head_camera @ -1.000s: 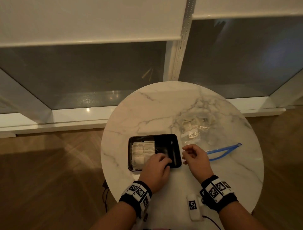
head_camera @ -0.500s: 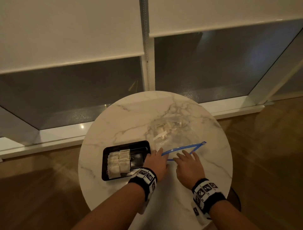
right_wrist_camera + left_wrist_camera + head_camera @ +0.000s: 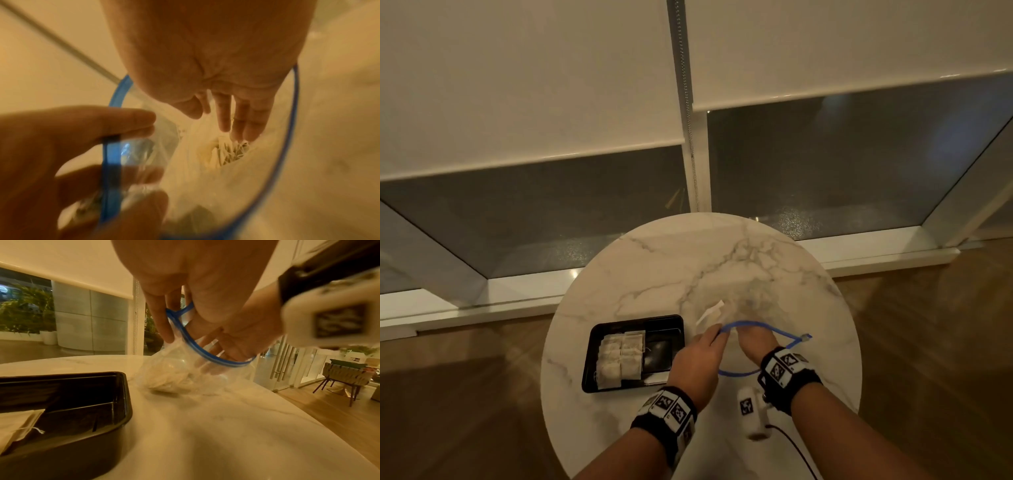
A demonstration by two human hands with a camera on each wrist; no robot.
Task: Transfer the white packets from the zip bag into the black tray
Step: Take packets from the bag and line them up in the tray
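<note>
- the black tray sits at the near left of the marble bench; its left part already holds rows of white packets, while its right part shows bare black floor.
- just right of the tray, the left hand pinches the blue zip rim of the zip bag between thumb and fingers, holding the mouth up and open.
- the bag's clear body slumps on the bench beyond the hands, with the remaining packets bunched at its bottom.
- the right hand is inside the bag through the blue rim, fingers straight and reaching down to the heap; in the right wrist view the tips are at the packets but no grip is closed yet.
- judgement: the packets look light, flat and papery, with thin strings that could snag on one another, so a gentle pinch on one packet's flat body should lift it cleanly; squeezing hard would crumple it.
- judgement: the bag film is soft and slippery and would collapse if the rim were released, so the stiffer zip strip is the best place to hold it.
- a small white marker block lies at the near right edge of the bench.
</note>
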